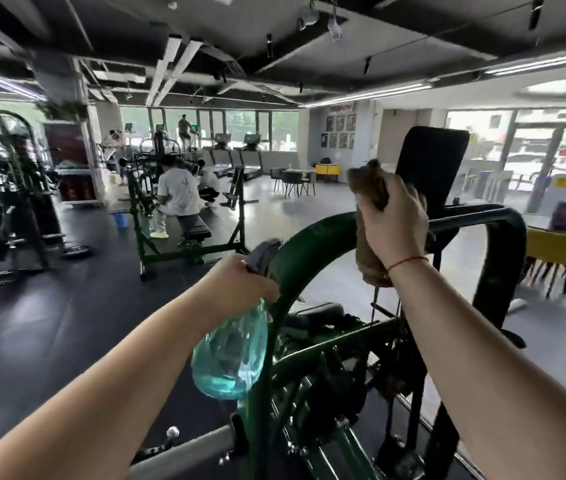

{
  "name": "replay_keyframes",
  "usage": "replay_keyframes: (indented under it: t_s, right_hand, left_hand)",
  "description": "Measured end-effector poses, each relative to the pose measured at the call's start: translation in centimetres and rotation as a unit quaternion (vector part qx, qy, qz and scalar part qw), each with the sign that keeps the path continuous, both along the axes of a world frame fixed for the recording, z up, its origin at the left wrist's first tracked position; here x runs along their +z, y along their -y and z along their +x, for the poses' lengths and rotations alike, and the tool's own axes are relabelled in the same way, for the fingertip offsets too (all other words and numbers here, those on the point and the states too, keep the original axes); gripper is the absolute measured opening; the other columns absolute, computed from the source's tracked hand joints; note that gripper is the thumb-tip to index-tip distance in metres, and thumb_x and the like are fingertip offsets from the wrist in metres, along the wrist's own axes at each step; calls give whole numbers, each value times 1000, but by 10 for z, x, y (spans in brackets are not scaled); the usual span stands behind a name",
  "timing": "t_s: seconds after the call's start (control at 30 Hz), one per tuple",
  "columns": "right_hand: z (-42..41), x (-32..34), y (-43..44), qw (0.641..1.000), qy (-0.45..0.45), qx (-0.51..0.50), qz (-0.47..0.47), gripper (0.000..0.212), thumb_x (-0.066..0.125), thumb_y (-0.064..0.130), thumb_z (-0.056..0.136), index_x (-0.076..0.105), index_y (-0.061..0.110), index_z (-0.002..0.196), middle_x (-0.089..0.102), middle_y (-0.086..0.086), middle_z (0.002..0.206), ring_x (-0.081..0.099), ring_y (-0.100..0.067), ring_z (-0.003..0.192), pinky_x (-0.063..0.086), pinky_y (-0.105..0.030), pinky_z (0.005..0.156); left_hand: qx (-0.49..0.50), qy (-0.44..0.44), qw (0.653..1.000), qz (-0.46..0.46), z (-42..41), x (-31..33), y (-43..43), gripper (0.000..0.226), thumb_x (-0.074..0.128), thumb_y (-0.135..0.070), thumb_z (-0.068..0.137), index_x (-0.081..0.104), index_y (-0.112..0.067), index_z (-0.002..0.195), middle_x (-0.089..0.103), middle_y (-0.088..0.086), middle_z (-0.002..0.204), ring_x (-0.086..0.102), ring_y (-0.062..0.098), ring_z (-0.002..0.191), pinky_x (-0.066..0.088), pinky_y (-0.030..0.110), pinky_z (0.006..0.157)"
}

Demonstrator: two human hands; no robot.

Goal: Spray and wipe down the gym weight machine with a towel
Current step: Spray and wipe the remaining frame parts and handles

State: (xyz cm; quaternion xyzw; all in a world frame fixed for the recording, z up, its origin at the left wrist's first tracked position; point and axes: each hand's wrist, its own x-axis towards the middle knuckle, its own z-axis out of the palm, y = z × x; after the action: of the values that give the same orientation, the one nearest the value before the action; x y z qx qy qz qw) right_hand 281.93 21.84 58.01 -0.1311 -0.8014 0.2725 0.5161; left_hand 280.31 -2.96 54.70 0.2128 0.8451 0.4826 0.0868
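A dark green weight machine [309, 244] with a curved tube frame fills the lower middle, and a black pad [430, 161] stands on it at upper right. My right hand [394, 220] grips a brown towel [369, 183] and holds it against the top of the green tube beside the pad. My left hand [240, 284] holds a clear teal spray bottle [229, 355] by its grey trigger head, just left of the tube. The bottle hangs down and has liquid at its bottom.
A green bench rack [184, 237] with a seated person [175, 197] stands to the left across the dark floor. More machines [0, 202] line the far left. Yellow chairs and a table [565, 244] are at right, behind the frame.
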Motion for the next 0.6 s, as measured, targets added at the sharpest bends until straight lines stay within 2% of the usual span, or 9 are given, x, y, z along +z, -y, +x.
replay_keyframes:
  t_s: [0.1,0.13,0.23,0.3,0.37,0.47,0.53,0.6]
  right_hand:
    - [-17,-5,24,971,184,8,154,39,49,48,100,54,35,136,60,5,133,43,-27,129,30,-53,110]
    - [-21,-7,35,953,222,9,204,37,47,48,100,55,35,134,59,6,134,41,-26,131,27,-55,111]
    - [-25,-10,64,904,244,53,348,30,48,48,100,60,30,122,62,6,126,46,-25,127,25,-55,109]
    - [-24,-14,74,874,249,102,404,31,52,50,98,62,28,117,64,5,120,50,-24,124,29,-52,108]
    - [-27,-11,68,874,236,123,406,32,53,52,97,62,27,115,65,5,115,53,-23,118,33,-48,106]
    - [-38,0,41,909,220,117,334,33,52,53,97,61,28,117,66,6,108,57,-22,109,38,-44,101]
    - [-44,11,15,935,222,89,262,33,52,51,97,59,25,117,66,2,106,57,-25,108,40,-43,96]
    - [-46,20,-19,956,224,50,181,34,52,50,96,58,24,117,65,-3,110,55,-30,112,40,-48,98]
  left_hand:
    - [64,-19,998,3,5,8,-9,44,72,-29,49,75,-4,86,74,21,92,72,37,86,59,52,89]
    - [83,-18,996,6,5,9,-10,44,75,-28,49,75,-2,84,73,22,88,71,37,80,58,49,87]
    - [120,-12,993,-12,9,12,-9,27,85,-18,60,75,0,78,71,21,80,62,26,70,53,39,74]
    - [124,-12,992,-29,14,15,-8,24,85,-18,55,76,-5,73,74,21,84,69,32,75,58,44,79]
    - [123,-8,991,-46,21,21,-9,38,84,-26,44,77,-5,75,75,20,87,71,36,84,58,49,84]
    - [111,-15,992,-62,24,25,-12,22,86,-15,67,76,-2,82,76,17,95,70,36,93,57,49,92]
    - [103,-25,992,-66,26,29,-18,23,82,-16,74,74,-1,89,75,16,99,69,36,97,57,46,93]
    - [80,-29,993,-76,25,33,-29,24,80,-19,77,76,-1,93,74,15,101,69,33,99,58,43,91]
